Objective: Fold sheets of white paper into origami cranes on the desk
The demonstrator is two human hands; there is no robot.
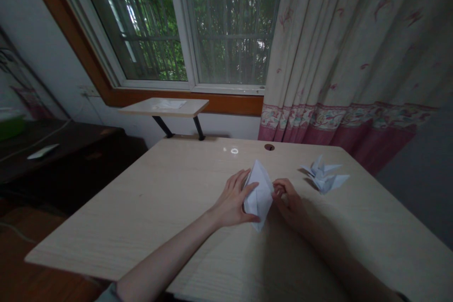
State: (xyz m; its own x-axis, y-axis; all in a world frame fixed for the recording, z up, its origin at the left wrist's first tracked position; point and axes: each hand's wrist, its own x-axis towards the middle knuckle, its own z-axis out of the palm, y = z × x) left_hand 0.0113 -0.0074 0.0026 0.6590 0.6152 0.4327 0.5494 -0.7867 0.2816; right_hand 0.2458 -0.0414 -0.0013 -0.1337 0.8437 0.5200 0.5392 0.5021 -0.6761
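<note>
A white sheet of paper folded into a diamond shape (261, 196) is held above the pale wooden desk (170, 188), its points facing away from me and toward me. My left hand (235, 200) grips it from the left, with fingers behind and the thumb side on the front face. At its right corner, my right hand (287, 200) has curled fingers and thumb closed on the paper's edge. To the right, two folded paper cranes (324, 180) rest close together on the desk.
A small raised shelf (141, 106) on black legs stands at the desk's back left, with white paper (169, 104) on it. Behind are a window and a floral curtain (336, 56). A round cable hole (269, 147) lies near the back edge. A dark cabinet (71, 144) stands left.
</note>
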